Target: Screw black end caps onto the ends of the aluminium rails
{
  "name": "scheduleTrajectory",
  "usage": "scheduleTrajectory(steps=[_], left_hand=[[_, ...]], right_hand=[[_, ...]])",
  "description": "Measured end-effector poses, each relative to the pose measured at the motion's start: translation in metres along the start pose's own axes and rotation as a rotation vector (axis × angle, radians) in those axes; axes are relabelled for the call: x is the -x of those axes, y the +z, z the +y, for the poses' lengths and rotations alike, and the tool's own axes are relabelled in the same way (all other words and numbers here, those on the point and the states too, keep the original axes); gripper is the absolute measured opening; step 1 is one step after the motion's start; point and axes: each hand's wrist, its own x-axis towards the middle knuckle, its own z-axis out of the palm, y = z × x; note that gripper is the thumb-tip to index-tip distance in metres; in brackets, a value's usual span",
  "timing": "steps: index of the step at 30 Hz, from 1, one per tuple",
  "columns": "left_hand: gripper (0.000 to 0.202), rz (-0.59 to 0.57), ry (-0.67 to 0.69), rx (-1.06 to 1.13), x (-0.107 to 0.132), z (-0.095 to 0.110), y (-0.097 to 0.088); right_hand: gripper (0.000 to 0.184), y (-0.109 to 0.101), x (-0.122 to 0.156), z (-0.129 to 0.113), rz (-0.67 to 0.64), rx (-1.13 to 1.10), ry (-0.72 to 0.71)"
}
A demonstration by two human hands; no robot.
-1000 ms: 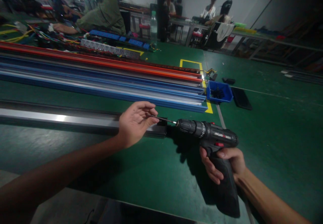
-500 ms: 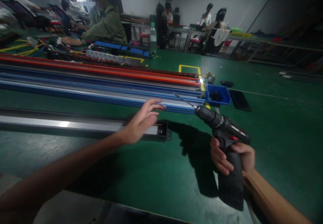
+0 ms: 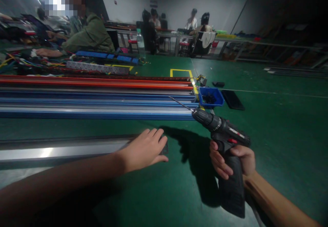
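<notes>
My right hand (image 3: 232, 158) is wrapped around the handle of a black cordless drill (image 3: 221, 128) with a red switch. Its long thin bit points up and to the left, above the blue rails. Across the right end of a dark-edged metal channel (image 3: 64, 150) lies my left hand (image 3: 145, 148). The fingers curl over the far side and the thumb stretches along the near side, gripping the end. That hand covers most of the channel's end. Both the drill and my right hand are held up off the green table.
Long blue rails (image 3: 102, 109) and orange rails (image 3: 102, 81) lie across the table behind the channel. A blue bin (image 3: 211, 96) of dark small parts stands at their right end, beside a black flat device (image 3: 232, 99). A co-worker in a green sleeve (image 3: 89, 37) sits behind wiring.
My left hand has come down from above the channel onto its right end and closed around it. The view has shifted slightly right. My right hand keeps holding the drill much as before.
</notes>
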Motion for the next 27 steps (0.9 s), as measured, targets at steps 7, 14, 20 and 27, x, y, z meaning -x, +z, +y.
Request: scheduleTrajectory(steps=[7, 14, 20, 27], left_hand=[[0.048, 0.075, 0.032, -0.102, 0.000, 0.002, 0.007], [0.039, 0.117, -0.007, -0.096, 0.001, 0.005, 0.006], [0.038, 0.123, -0.024, -0.140, 0.002, 0.008, 0.008], [0.038, 0.100, -0.039, -0.134, 0.001, 0.009, 0.007]], right_hand=[[0.041, -0.003, -0.001, -0.003, 0.031, -0.021, -0.011], [0.039, -0.007, -0.007, -0.004, 0.090, -0.017, 0.021], [0.036, -0.011, -0.011, -0.002, 0.125, 0.039, 0.060], [0.034, -0.014, -0.014, -0.003, 0.143, 0.040, 0.084]])
